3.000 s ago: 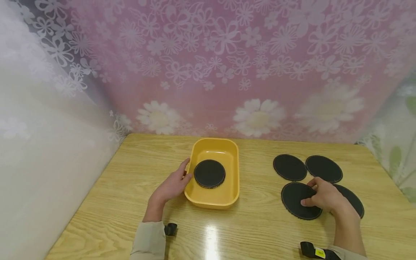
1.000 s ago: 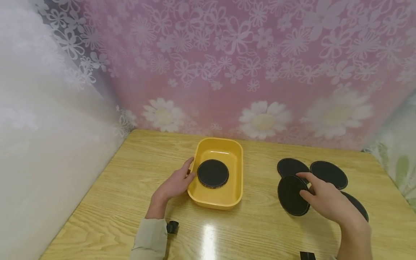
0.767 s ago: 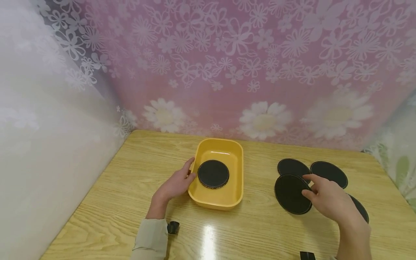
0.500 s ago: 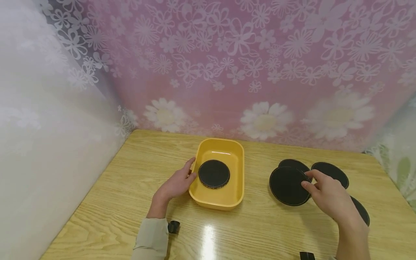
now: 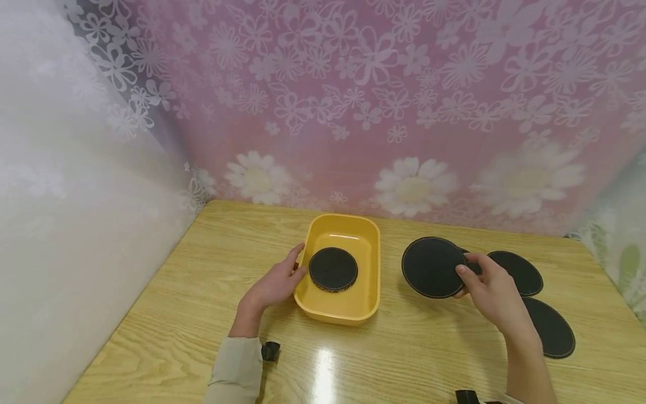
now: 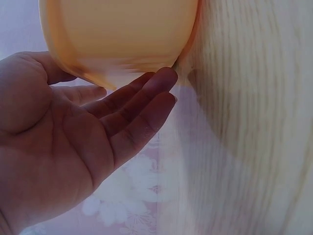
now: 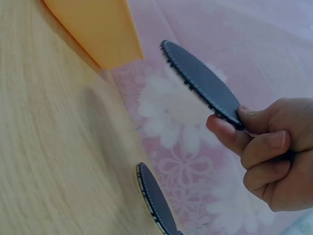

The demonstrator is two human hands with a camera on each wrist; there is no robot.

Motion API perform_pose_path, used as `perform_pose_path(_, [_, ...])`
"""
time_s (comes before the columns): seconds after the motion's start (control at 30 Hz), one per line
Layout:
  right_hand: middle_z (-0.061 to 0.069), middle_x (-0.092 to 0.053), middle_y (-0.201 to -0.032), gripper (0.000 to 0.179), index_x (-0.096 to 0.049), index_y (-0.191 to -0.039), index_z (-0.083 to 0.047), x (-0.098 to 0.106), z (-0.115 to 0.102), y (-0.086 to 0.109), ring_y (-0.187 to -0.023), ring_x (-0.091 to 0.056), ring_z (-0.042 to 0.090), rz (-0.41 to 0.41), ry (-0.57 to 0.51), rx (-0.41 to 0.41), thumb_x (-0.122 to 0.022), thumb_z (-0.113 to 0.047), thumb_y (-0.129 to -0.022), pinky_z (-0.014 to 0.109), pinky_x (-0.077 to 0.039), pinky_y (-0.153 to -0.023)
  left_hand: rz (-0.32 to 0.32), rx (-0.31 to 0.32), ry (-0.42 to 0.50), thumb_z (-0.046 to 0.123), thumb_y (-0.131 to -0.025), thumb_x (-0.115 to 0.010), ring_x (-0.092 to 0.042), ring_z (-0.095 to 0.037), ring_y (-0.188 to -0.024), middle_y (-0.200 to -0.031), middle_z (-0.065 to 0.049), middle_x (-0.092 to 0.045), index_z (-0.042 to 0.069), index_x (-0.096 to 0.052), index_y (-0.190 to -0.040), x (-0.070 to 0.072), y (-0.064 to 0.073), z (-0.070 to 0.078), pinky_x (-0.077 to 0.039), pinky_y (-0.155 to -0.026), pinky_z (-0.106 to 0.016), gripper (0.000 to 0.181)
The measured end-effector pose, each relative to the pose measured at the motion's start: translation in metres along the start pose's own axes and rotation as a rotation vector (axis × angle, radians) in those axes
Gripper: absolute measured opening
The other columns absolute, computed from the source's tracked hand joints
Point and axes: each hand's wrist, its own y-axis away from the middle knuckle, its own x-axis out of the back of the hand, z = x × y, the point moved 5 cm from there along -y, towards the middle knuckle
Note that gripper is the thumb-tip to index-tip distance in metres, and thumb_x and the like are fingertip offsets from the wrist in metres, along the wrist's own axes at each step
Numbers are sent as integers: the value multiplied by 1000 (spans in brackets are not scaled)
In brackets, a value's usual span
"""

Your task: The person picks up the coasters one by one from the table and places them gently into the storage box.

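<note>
Right hand [image 5: 497, 294] pinching a black disc [image 5: 433, 267] above the counter [image 5: 393, 353], left hand [image 5: 272, 286] with fingers extended against the left side of a yellow tub [image 5: 338, 307], another black disc [image 5: 333, 269] inside it, three more discs [image 5: 550, 328] at right

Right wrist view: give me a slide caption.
A right hand pinches a black disc by its edge, a yellow container and second disc also in view.

Up on the person's head, one camera looks forward and down across the desk [image 5: 393, 348], farthest back. The wrist ones peer in close, rolled sideways: the left hand [image 6: 68, 127] with desk at frame right, the right hand [image 7: 276, 154] with desk at frame left. All three catch the yellow tray [image 5: 365, 269] and the flowered backdrop [image 5: 323, 112].
</note>
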Motion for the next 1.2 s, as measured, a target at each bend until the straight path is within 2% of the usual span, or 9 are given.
perform_pose_path(0.2, [13, -72, -76, 59, -35, -147, 8, -11, -10, -4, -74, -66, 11, 52, -109, 38, -43, -36, -107, 31, -38, -56, 0, 0, 1, 25, -108, -43, -55, -31, -125, -141, -23, -52, 15, -15, -161, 1, 1, 0, -44, -99, -49, 61])
perform_pose_path(0.43, [14, -71, -73, 53, -41, -142, 7, -34, -31, -13, -65, -67, 20, 29, -188, 73, -47, -31, -106, 32, -34, -47, 0, 11, 15, 25, -108, -43, -54, -31, -126, -142, -23, -51, 15, -15, -161, 3, 4, 1, -44, -99, -49, 61])
perform_pose_path(0.5, [15, -70, -70, 50, -45, -138, 6, -39, -38, -17, -60, -64, 21, 21, -179, 86, -49, -31, -106, 31, -34, -48, -5, 10, 22, 25, -108, -43, -54, -32, -126, -142, -23, -50, 15, -15, -161, 2, 4, 3, -44, -100, -49, 61])
perform_pose_path(0.67, [12, -69, -68, 39, -56, -128, 2, -50, -53, -27, -46, -47, 18, -1, -137, 99, -52, -30, -105, 29, -32, -45, -13, 4, 20, 24, -108, -43, -55, -31, -125, -141, -23, -51, 15, -15, -161, 1, 3, 6, -44, -99, -48, 61])
perform_pose_path(0.83, [12, -68, -66, 30, -61, -118, 0, -62, -67, -41, -43, -40, 16, -36, -127, 115, -55, -26, -104, 27, -30, -43, -13, -1, 15, 25, -107, -44, -54, -32, -125, -140, -24, -52, 14, -16, -161, 1, 2, 5, -43, -100, -49, 61])
perform_pose_path(0.9, [12, -67, -65, 26, -62, -112, -1, -69, -72, -47, -44, -42, 17, -56, -121, 117, -55, -24, -104, 27, -30, -43, -12, -1, 12, 25, -107, -44, -53, -33, -126, -141, -24, -51, 14, -16, -161, 1, 2, 5, -43, -101, -49, 61])
perform_pose_path(1.07, [8, -64, -62, 21, -63, -99, -1, -86, -87, -63, -51, -57, 26, -88, -68, 131, -55, -21, -103, 29, -37, -45, -10, -2, 8, 24, -107, -44, -50, -36, -131, -143, -25, -49, 13, -16, -161, 1, 2, 3, -41, -104, -51, 61])
perform_pose_path(1.2, [6, -60, -63, 24, -61, -87, -3, -97, -102, -73, -54, -59, 23, -94, -2, 149, -55, -20, -103, 30, -41, -47, -12, -1, 8, 24, -107, -44, -48, -37, -133, -145, -26, -48, 13, -15, -161, 1, 2, 3, -40, -105, -52, 61])
